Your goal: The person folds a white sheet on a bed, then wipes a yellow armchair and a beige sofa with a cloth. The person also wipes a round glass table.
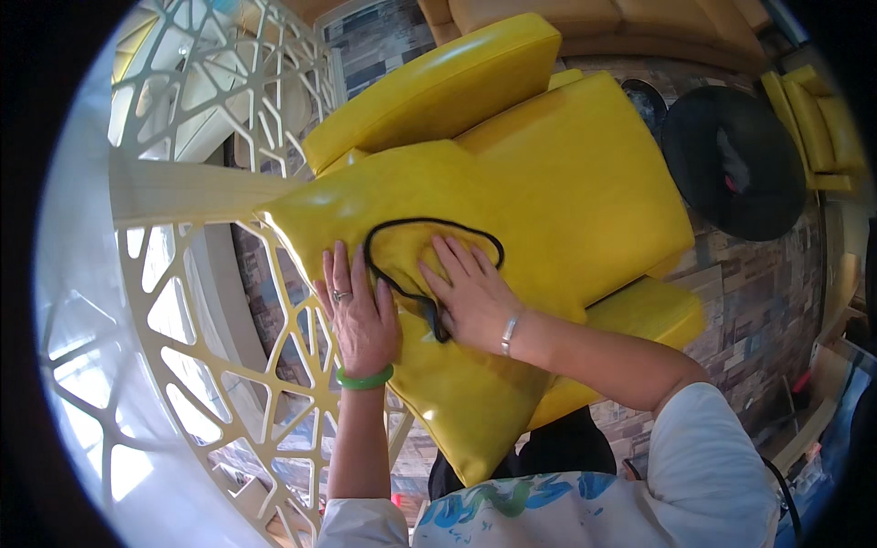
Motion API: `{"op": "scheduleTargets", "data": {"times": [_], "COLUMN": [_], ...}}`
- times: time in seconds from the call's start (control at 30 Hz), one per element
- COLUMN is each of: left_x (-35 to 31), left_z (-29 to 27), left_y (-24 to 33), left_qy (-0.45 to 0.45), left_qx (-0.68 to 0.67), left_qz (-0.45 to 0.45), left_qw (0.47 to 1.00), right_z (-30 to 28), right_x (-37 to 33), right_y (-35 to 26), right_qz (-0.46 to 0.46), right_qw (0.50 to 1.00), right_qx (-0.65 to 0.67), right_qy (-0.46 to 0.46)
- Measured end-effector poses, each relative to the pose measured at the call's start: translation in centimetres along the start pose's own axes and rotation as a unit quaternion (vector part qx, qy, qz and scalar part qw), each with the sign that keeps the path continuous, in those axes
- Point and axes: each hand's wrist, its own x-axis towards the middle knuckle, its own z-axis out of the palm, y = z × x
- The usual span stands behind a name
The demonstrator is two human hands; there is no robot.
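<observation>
A yellow leather-like cushion [493,402] lies tilted over the near left part of a yellow armchair [585,173], one corner pointing toward me. On it rests a thin black cord [429,220], curved into a loop whose ends run together between my hands. My left hand [361,320], with a ring and a green bangle, lies flat on the cushion along the loop's left side, fingers stretched out. Spread across the cushion inside the loop are the fingers of my right hand [475,297], which wears a silver bracelet. Its palm partly covers the cord near the loop's lower end.
A cream lattice screen [210,361] stands close on the left. Beyond the armchair are a black round table [731,164] and another yellow chair [827,128]. A tan sofa [603,27] stands at the back, on a patchwork-patterned floor [740,301].
</observation>
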Motion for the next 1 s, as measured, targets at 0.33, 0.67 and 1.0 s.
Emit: {"op": "scheduleTargets", "data": {"times": [0.33, 0.67, 1.0], "left_x": [8.4, 5.0, 6.0], "left_z": [5.0, 6.4, 7.5], "left_y": [7.3, 6.8, 7.1], "left_qy": [0.022, -0.026, -0.032], "left_qx": [-0.093, 0.143, 0.144], "left_qz": [0.003, 0.061, 0.078], "left_qw": [0.995, 0.988, 0.986], "right_z": [3.3, 8.9, 4.9], "right_x": [5.5, 8.7, 18.4], "right_y": [5.0, 18.3, 21.1], "right_qz": [0.092, 0.088, 0.070], "right_qw": [0.982, 0.946, 0.983], "right_qx": [0.046, 0.221, 0.169], "right_qy": [0.160, 0.220, -0.021]}}
